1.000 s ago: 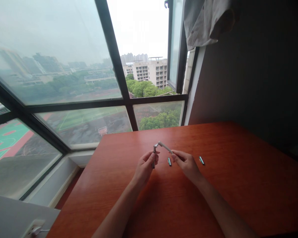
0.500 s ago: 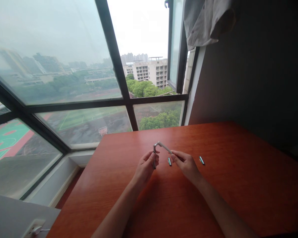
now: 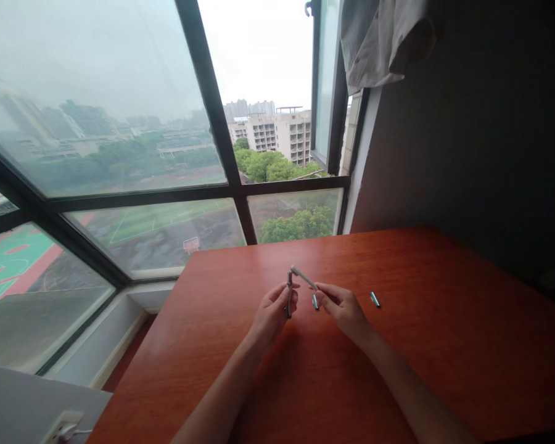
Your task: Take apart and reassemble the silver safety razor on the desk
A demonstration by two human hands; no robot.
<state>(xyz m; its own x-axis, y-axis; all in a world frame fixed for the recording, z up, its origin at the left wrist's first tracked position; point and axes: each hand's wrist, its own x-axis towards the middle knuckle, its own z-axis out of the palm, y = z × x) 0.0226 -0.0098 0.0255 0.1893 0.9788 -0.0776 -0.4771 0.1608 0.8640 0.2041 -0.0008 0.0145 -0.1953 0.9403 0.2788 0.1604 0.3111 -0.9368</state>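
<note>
My left hand [image 3: 272, 311] is closed around a slim silver-grey razor handle [image 3: 289, 296], held nearly upright. My right hand [image 3: 345, 305] pinches the lower end of a second grey razor handle [image 3: 305, 278], which slants up to the left. The tops of the two handles come close together above my fingers; whether they touch I cannot tell. Just left of my right fingertips, a small razor cartridge [image 3: 315, 302] with a green and white strip lies on the table, partly beside the thumb. Farther right lies a similar razor cartridge [image 3: 375, 300].
Both hands are over a reddish-brown wooden table [image 3: 425, 370]. Windows with dark frames [image 3: 143, 200] stand beyond its far and left edges, one pane swung open. A grey cloth [image 3: 379, 46] hangs at upper right near a dark wall. A plugged-in socket [image 3: 67, 428] shows at lower left.
The two handles' tops have drawn slightly nearer each other. My right hand has shifted a little to the left, my left hand slightly right. Both grips stay the same.
</note>
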